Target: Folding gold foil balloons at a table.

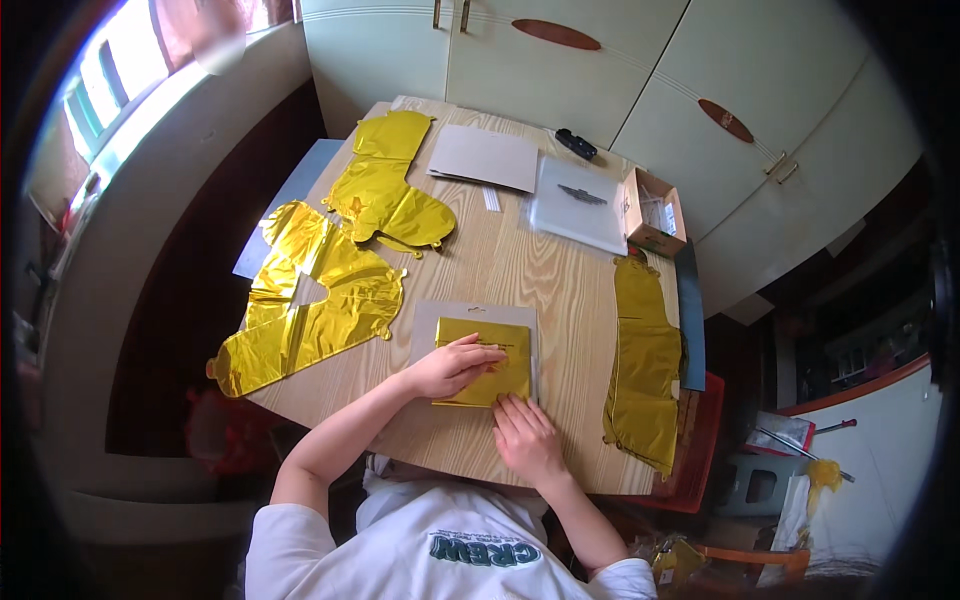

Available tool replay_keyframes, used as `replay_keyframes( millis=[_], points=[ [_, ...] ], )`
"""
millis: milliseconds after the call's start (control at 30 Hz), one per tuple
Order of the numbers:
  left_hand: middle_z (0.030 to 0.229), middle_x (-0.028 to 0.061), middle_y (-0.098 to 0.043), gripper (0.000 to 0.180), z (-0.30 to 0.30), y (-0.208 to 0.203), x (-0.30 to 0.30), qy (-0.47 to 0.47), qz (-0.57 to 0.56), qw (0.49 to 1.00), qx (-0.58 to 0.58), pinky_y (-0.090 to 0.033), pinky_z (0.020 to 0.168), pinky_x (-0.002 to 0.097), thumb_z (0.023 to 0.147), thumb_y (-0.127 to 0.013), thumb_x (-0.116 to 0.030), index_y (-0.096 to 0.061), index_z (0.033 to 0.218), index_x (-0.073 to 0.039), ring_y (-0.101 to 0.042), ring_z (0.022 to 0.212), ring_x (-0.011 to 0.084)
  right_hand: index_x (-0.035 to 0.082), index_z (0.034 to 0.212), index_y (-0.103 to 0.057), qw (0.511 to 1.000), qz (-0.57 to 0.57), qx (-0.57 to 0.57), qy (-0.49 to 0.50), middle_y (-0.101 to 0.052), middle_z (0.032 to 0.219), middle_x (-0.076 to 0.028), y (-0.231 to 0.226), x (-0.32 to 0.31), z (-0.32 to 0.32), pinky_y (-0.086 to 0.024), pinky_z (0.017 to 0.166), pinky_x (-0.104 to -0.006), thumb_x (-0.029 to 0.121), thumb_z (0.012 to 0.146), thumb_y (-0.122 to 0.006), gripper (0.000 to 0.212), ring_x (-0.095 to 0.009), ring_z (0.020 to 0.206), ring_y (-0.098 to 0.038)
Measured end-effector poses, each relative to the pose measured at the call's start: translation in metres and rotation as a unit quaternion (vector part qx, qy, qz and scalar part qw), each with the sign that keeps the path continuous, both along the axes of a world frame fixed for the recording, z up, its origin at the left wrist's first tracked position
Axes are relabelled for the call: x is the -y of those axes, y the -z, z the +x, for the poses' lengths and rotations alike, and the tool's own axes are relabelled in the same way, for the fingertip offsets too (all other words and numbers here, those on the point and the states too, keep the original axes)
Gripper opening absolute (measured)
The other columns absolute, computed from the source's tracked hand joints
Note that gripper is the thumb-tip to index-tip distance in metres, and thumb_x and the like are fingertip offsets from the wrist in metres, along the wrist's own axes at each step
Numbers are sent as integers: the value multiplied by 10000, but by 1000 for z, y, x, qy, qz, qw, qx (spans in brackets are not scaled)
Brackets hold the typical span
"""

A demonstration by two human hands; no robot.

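Note:
A gold foil balloon folded into a flat square (462,394) lies on a grey card (426,318) with a hang slot at its top edge. Across the middle of the folded foil rests my left hand (455,367), palm down, with its fingers stretched toward the right. My right hand (527,440) lies flat at the foil's lower right corner, its fingertips touching the near edge. Neither hand grips anything. Part of the foil's face is hidden under the left hand.
Uninflated gold foil balloons lie at the left (330,330), far left (385,180) and right edge (643,370) of the wooden table (500,270). Toward the back are a stack of grey cards (485,155), clear plastic sleeves (570,220), a small box (655,212) and a black object (576,143).

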State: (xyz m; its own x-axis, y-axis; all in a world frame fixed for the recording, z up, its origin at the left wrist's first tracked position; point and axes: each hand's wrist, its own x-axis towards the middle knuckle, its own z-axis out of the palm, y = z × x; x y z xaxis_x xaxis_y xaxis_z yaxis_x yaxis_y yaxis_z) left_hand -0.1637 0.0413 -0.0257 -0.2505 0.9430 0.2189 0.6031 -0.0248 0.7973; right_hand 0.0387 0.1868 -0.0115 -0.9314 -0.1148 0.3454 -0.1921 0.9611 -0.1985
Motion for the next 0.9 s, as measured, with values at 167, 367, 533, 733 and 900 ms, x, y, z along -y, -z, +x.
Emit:
replay_keyframes(
  millis=[167,367,533,733,900],
  points=[
    [1307,130,-565,407,5,-19,13,-31,13,973,-226,-289,1127,513,910,-580,-209,-548,1297,-86,-466,1307,304,42,1139,-660,1000,-6,7,-20,-624,1236,-107,2,-11,-3,-403,1061,-419,163,830,-659,332,-258,1211,-548],
    [1367,140,-516,515,32,-27,49,-68,-76,941,-322,-330,1102,509,837,-676,-335,-563,1270,-80,-456,1318,297,81,1165,-666,998,37,-9,-57,-633,1229,-95,-13,-52,-25,-441,1036,-382,211,820,-706,371,-259,1190,-566],
    [1312,135,-565,412,43,-11,58,-108,-61,946,-300,-361,1088,486,842,-677,-284,-612,1180,-58,-505,1269,298,85,1112,-691,995,34,-25,-90,-663,1176,-92,0,-62,-27,-505,958,-319,222,798,-728,345,-253,1146,-602],
    [1272,128,-585,314,52,-7,62,-122,-42,944,-304,-369,1086,503,838,-666,-195,-636,1119,-57,-527,1244,287,92,1029,-709,989,81,-69,-99,-698,1090,-76,3,-59,-23,-553,872,-310,196,791,-721,261,-237,1052,-658],
    [1235,115,-600,251,55,-5,63,-126,-33,943,-306,-376,1083,508,834,-658,-153,-648,1068,-64,-541,1225,270,90,1012,-708,987,82,-89,-105,-702,1070,-71,5,-59,-23,-577,810,-314,189,797,-707,237,-232,1012,-675]
  ],
)
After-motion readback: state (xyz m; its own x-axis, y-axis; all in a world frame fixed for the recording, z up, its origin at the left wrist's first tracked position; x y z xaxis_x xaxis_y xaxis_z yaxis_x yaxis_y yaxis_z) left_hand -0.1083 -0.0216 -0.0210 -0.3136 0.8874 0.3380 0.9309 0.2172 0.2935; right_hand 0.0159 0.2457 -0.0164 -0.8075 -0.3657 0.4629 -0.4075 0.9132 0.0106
